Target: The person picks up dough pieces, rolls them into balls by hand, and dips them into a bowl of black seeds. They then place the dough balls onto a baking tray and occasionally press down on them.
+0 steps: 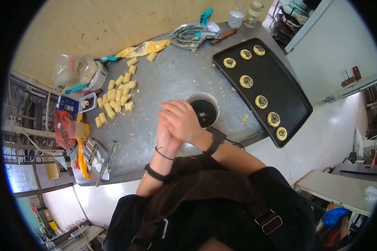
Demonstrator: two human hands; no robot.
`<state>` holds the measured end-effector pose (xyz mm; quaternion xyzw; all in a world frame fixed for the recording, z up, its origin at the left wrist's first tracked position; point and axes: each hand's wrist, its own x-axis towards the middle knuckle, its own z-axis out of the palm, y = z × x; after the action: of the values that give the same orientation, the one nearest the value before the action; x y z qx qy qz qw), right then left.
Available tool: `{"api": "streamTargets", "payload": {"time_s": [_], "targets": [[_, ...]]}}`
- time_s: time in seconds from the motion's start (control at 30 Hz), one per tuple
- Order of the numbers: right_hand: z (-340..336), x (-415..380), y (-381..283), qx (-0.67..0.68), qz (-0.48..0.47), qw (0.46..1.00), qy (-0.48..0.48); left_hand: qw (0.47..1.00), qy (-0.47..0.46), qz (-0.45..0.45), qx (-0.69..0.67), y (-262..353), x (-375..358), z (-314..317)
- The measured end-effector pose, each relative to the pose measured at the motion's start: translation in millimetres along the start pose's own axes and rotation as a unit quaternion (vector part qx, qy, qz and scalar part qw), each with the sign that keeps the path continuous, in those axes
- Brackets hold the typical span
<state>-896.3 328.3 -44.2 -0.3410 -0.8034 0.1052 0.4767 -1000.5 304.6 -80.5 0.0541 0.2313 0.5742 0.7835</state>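
My right hand (182, 119) lies across my left hand (166, 134), palms pressed together above the steel table (155, 88). Whatever may be between the palms is hidden. Just right of my hands stands a white tub (217, 102) holding a dark filling or seeds (204, 111) with a pale patch in the middle. Short cut pieces of pale yellow dough (118, 93) lie in a loose group to the left. On the right, several round dough pieces with dark speckled centres (261, 102) sit on a black baking tray (276, 88).
At the back lie a metal mixer attachment (192, 37), a piping bag (144, 49) and a brown-handled tool (224, 37). A small plastic container (87, 103), a plastic cup (76, 129) and a metal rack-like tool (98, 154) line the left edge. The tray overhangs the table's right edge.
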Motion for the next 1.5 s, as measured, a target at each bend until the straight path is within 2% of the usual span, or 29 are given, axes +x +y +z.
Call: {"api": "streamTargets", "payload": {"time_s": [0.07,0.1,0.17,0.2,0.23,0.27,0.3,0.37,0.4,0.5,0.57,0.6,0.67,0.7,0.73,0.8,0.83,0.87,0.9,1.0,1.03,1.13,1.23,1.33,1.37,1.43,1.47,1.5], "targets": [[-3,3,2,0.007,-0.011,1.0,-0.01,0.995,0.001,0.033,0.093,5,-2,-2],[-7,5,0,0.072,0.009,0.997,0.01,0.985,0.001,0.059,0.164,9,-2,-2],[-15,7,-6,0.203,0.049,0.977,0.045,0.923,-0.033,0.144,0.355,14,-4,4],[-10,3,-5,0.321,0.139,0.934,0.076,0.864,-0.056,0.204,0.458,15,-6,11],[-2,-1,-3,0.432,0.225,0.867,0.104,0.787,-0.087,0.265,0.55,15,-8,24],[3,-5,0,0.531,0.306,0.779,0.13,0.698,-0.103,0.334,0.625,14,-9,37],[0,-7,2,0.635,0.344,0.686,0.087,0.595,-0.123,0.39,0.692,11,-11,49],[-10,-12,8,0.798,0.395,0.456,-0.002,0.44,-0.062,0.425,0.789,4,-14,59],[-11,-10,5,0.774,0.433,0.46,0.038,0.355,-0.031,0.437,0.826,3,-14,61],[-11,-11,-6,0.702,0.514,0.473,0.137,0.272,-0.005,0.463,0.843,0,-3,45],[-3,-18,-2,0.665,0.532,0.495,0.172,0.261,-0.008,0.469,0.843,-3,-5,39],[1,-25,3,0.671,0.503,0.521,0.162,0.256,-0.009,0.473,0.843,-5,-6,38],[5,-39,13,0.677,0.444,0.569,0.141,0.269,-0.008,0.484,0.832,-6,-8,39],[4,-38,13,0.646,0.448,0.602,0.14,0.277,-0.007,0.491,0.826,-6,-8,40],[2,-35,13,0.613,0.451,0.634,0.138,0.314,-0.015,0.471,0.825,-5,-9,42],[1,-28,7,0.537,0.377,0.741,0.14,0.384,-0.028,0.429,0.817,-1,-10,48],[3,-23,1,0.488,0.296,0.809,0.143,0.601,-0.047,0.394,0.694,0,-8,48],[3,-20,-6,0.432,0.212,0.865,0.145,0.779,-0.063,0.334,0.527,1,-5,46],[-8,-18,-15,0.392,0.17,0.901,0.069,0.908,-0.075,0.251,0.327,2,-3,45],[-7,-18,-44,0.245,0.027,0.969,-0.029,0.931,-0.022,0.258,0.257,33,1,52],[-27,-4,-53,0.292,0.048,0.953,-0.061,0.872,-0.052,0.312,0.374,30,0,47],[-33,7,-25,0.343,0.094,0.932,0.071,0.878,-0.109,0.284,0.368,0,-24,47],[-46,25,0,0.289,0.119,0.947,0.078,0.881,-0.164,0.256,0.363,-24,-42,59],[-22,1,-23,0.364,0.121,0.924,-0.001,0.884,-0.104,0.338,0.306,6,-40,82],[-15,-3,-36,0.363,0.042,0.93,0.02,0.878,-0.095,0.374,0.283,14,-32,83],[-32,3,-51,0.308,-0.006,0.951,-0.041,0.943,-0.092,0.295,0.125,16,-30,81],[-41,7,-55,0.281,-0.032,0.957,-0.069,0.931,-0.095,0.279,0.214,11,-28,74],[-45,15,-53,0.289,-0.018,0.957,0.003,0.91,-0.101,0.266,0.303,6,-26,67]]}}
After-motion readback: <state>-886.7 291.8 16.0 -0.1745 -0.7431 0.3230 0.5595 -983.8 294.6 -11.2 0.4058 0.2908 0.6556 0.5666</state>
